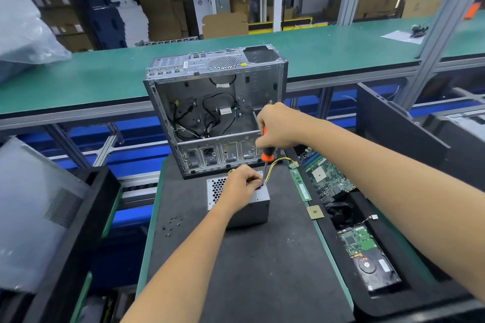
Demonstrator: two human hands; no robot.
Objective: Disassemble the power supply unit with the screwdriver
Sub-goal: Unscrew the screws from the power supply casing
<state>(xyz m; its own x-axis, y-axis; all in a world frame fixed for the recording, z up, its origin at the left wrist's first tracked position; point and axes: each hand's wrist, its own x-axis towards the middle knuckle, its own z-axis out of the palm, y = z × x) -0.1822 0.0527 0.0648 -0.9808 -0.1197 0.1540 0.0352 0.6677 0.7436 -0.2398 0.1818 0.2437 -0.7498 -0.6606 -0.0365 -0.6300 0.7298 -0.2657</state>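
The small grey metal power supply box (258, 204) sits on the dark mat (262, 270), just in front of the open silver computer case (210, 102). The left hand (242, 186) rests on top, fingers curled, pinching near the tip. The right hand (278, 126) grips the orange and black screwdriver (267, 156), pointing down at the box.

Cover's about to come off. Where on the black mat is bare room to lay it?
Bare mat lies in front of the power supply unit, between both forearms. Left of it lie loose screws. Behind, the computer case crowds it; rightward, the RAM stick and CPU chip.
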